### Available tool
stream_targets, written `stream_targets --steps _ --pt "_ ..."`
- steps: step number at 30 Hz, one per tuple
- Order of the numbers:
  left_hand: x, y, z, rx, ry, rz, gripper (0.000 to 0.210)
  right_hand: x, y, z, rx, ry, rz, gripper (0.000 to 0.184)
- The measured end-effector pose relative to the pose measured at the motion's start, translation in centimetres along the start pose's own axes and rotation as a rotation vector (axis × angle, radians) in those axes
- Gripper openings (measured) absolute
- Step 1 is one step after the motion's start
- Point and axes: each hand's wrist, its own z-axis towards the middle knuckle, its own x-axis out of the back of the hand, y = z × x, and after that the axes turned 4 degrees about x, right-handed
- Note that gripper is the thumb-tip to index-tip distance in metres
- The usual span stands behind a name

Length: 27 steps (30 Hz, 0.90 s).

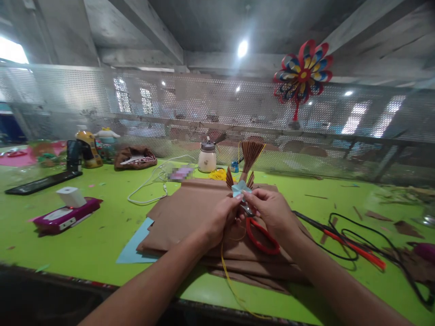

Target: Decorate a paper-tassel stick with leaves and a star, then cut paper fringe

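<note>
Both my hands meet over a stack of brown paper [190, 213]. Between my left hand [226, 213] and my right hand [268, 208] is a light blue paper flower [240, 188], pinched by the fingertips of each. A pleated brown paper fan [250, 156] rises behind the flower, with smaller pleated pieces at its sides; how they join is hidden. Red-handled scissors [261, 237] lie under my hands, their blades mostly covered. Yellow string [227, 271] hangs from below my left hand toward the table's front edge.
A purple power strip [68, 215] with a white charger stands left. A soldering-iron-like tool with a red handle [360, 251] and black cord lies right. Behind the paper are a jar [207, 158], yellow string [218, 174] and a white cable [142, 200]. A perforated metal screen [152, 104] borders the back.
</note>
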Motion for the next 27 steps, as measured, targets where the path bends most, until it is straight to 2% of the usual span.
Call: stream_targets --steps 6,19,27 --pt "0.22 -0.31 0.21 0.068 0.059 0.064 0.041 -0.13 0.21 -0.03 0.045 0.024 -0.074 0.042" --pt "0.06 -0.14 0.45 0.1 0.153 0.093 0.047 -0.34 0.39 -0.17 -0.028 0.015 0.043 0.041" --pt "0.31 -0.35 0.54 0.105 0.151 0.122 0.049 -0.19 0.79 -0.08 -0.029 -0.011 0.053 0.04"
